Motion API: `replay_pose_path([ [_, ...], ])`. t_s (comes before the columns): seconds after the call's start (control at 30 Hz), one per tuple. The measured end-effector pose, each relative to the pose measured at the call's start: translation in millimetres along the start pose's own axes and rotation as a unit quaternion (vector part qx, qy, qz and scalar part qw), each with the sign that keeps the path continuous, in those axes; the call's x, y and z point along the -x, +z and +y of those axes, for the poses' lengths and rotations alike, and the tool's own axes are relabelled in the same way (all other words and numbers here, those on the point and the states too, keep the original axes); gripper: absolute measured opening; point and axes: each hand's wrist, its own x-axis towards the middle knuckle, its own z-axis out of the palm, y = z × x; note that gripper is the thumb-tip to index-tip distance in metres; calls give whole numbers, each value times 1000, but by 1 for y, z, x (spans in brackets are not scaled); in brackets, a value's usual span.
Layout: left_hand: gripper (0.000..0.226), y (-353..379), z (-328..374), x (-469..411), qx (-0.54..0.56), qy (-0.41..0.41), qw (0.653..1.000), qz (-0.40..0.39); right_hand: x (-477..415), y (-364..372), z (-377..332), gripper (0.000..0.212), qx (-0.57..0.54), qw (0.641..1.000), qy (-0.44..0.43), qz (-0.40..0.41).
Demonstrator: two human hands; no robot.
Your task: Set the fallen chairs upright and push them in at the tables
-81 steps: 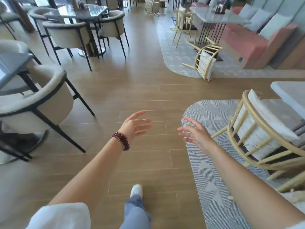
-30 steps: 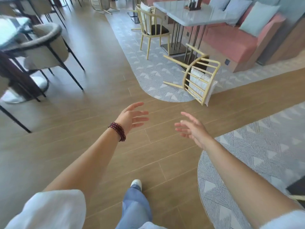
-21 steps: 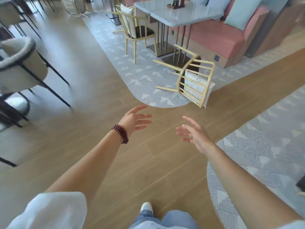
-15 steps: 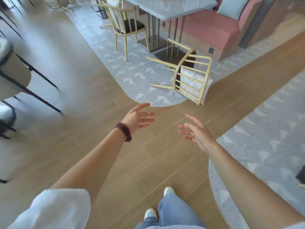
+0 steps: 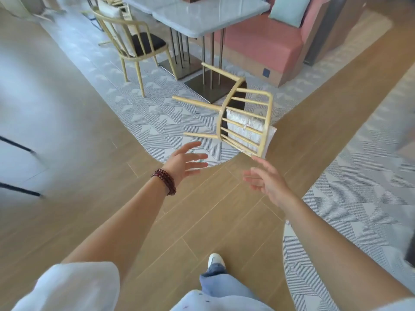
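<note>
L hand [image 5: 186,162] & R hand [image 5: 267,182] both spread open, empty, just short of the chair [image 5: 243,122]. Chair lies on its side on the rug, beside the table [image 5: 202,16] base. Looks light, rigid; I'd grab top rail + armrest, not the loose cushion.
</note>
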Motion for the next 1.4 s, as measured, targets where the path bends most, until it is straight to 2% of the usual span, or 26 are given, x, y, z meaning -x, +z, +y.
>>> replay_pose_path([
  [0.17, 39, 4, 37, -77, -6, -9, 1000, -20, -63, 3, -26, 40, 43, 999, 13, 2],
  [0.4, 36, 8, 75, -183, -32, -29, 996, -76, -144, 12, -46, 43, 5, 998, 43, 46],
  [0.6, 37, 19, 104, -281, -73, -56, 986, -136, -218, 19, -63, 40, -84, 988, 58, 112],
  [0.8, 32, 48, 119, -379, -141, -95, 964, -206, -277, 14, -74, 51, -184, 966, 84, 161],
  [1.07, 35, 118, 103, -473, -158, -113, 948, -250, -344, -53, -76, 53, -226, 944, 74, 229],
  [1.23, 28, 171, 71, -527, -156, -142, 963, -170, -393, -101, -60, 46, -242, 934, 87, 247],
  [1.4, 20, 212, 14, -589, -169, -157, 966, -114, -447, -138, -15, 42, -243, 926, 109, 268],
])
